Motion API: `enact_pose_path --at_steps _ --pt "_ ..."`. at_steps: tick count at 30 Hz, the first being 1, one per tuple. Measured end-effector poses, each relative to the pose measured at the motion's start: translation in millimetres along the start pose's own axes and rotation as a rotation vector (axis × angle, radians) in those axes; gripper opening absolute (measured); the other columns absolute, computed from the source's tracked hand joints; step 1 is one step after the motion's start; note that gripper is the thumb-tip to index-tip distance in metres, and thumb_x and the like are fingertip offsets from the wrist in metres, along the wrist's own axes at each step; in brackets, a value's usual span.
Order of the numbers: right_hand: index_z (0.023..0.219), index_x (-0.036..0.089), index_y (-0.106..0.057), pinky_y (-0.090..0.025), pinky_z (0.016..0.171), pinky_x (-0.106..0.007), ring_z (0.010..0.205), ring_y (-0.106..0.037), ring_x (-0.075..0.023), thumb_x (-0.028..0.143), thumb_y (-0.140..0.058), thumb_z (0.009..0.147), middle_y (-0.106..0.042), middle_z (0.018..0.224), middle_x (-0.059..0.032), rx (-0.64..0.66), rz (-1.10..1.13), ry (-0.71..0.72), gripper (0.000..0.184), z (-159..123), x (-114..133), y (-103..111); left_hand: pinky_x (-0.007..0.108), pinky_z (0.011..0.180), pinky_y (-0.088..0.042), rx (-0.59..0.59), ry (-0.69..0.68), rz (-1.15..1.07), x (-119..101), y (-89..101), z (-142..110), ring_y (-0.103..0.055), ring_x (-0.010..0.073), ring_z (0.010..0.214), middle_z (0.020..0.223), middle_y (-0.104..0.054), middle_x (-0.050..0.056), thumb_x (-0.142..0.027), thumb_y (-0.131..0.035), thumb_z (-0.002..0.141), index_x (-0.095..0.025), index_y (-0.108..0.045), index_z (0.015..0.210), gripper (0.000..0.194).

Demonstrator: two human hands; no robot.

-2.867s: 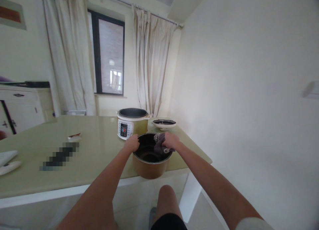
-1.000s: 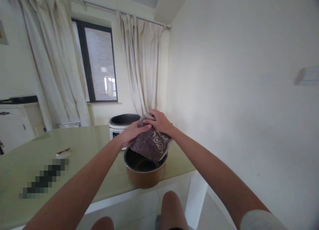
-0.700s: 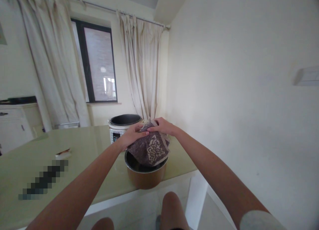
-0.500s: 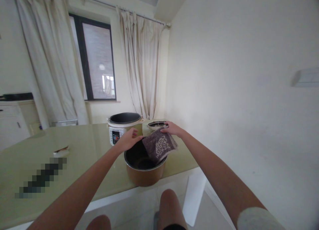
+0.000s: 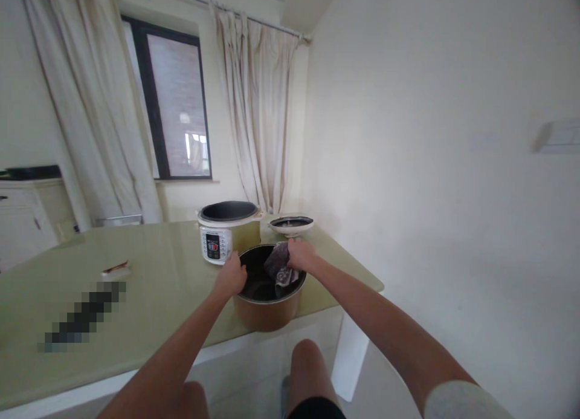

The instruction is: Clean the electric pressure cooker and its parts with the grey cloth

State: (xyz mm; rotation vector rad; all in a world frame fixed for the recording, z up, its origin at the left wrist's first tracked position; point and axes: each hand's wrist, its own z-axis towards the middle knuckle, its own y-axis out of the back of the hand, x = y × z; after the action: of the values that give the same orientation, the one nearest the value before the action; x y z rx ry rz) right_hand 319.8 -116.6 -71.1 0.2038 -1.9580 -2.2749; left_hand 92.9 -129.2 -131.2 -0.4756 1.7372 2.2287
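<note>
The inner pot (image 5: pixel 267 315), copper-brown outside and dark inside, stands at the table's near edge. My left hand (image 5: pixel 231 278) grips its rim on the left side. In my right hand (image 5: pixel 300 255) is a purple-grey cloth (image 5: pixel 277 263) with a pale pattern, bunched and hanging into the pot against the inner wall at the right. Fingers of the right hand are closed on the cloth at the rim. Right behind the pot is the white pressure cooker body (image 5: pixel 216 245), lidless, its control panel facing me.
An upturned lid (image 5: pixel 291 227) lies behind the pot on the right of the green tabletop (image 5: pixel 167 268). A small white item with a brown stick (image 5: pixel 115 268) and a blurred-out dark object (image 5: pixel 84 319) lie on the left. The wall (image 5: pixel 435 183) rises to the right.
My right hand has lowered the cloth into the pot, where it is now bunched instead of spread. My left hand has moved from above the rim to its left side and closed on it.
</note>
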Motion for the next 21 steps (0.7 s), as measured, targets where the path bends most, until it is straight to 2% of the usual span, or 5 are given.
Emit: enact_pose_path --at_steps 6,8,12,16,21 --pt "0.127 0.009 -0.068 -0.048 0.107 -0.044 0.132 -0.057 -0.0328 0.007 -0.055 0.096 -0.064 0.135 -0.0250 -0.157 -0.106 0.135 0.034 -8.8 16.1 2.1 0.037 0.102 -0.050 -0.042 0.037 -0.045 -4.1 0.3 -3.5 -0.068 0.0283 0.128 0.131 -0.070 0.020 -0.014 -0.045 0.100 -0.015 -0.056 0.123 0.026" --pt "0.125 0.012 -0.070 -0.048 0.108 -0.046 0.133 -0.055 -0.0343 0.011 -0.061 0.095 -0.062 0.138 -0.0240 -0.157 -0.119 0.157 0.032 -6.8 17.5 4.1 0.036 0.101 -0.050 -0.047 0.049 -0.058 -5.1 0.6 -4.5 -0.069 0.0281 0.127 0.129 -0.071 0.019 -0.013 -0.044 0.099 -0.016 -0.056 0.121 0.025" --pt "0.127 0.014 -0.068 -0.054 0.098 -0.047 0.123 -0.062 -0.0381 0.021 -0.079 0.082 -0.060 0.138 -0.0241 -0.114 -0.109 0.135 0.046 -1.2 11.3 11.0 0.036 0.099 -0.051 -0.054 0.068 -0.085 -6.0 2.3 -6.3 -0.071 0.0285 0.124 0.125 -0.074 0.018 -0.012 -0.042 0.099 -0.017 -0.058 0.119 0.026" --pt "0.132 0.021 -0.064 -0.052 0.104 -0.039 0.130 -0.062 -0.0298 0.014 -0.068 0.089 -0.059 0.144 -0.0170 -0.077 -0.057 0.247 0.044 -1.9 14.6 12.6 0.038 0.097 -0.052 -0.058 0.089 -0.116 -7.1 3.9 -8.0 -0.073 0.0305 0.119 0.117 -0.077 0.017 -0.012 -0.043 0.098 -0.017 -0.059 0.119 0.028" --pt "0.144 0.010 -0.057 -0.059 0.094 -0.043 0.116 -0.072 -0.0366 0.030 -0.090 0.071 -0.068 0.134 -0.0240 0.169 0.078 0.243 0.082 4.4 33.0 -6.1 0.039 0.096 -0.052 -0.067 0.097 -0.142 -9.3 5.9 -10.3 -0.075 0.0308 0.116 0.116 -0.078 0.017 -0.010 -0.046 0.095 -0.018 -0.061 0.123 0.032"
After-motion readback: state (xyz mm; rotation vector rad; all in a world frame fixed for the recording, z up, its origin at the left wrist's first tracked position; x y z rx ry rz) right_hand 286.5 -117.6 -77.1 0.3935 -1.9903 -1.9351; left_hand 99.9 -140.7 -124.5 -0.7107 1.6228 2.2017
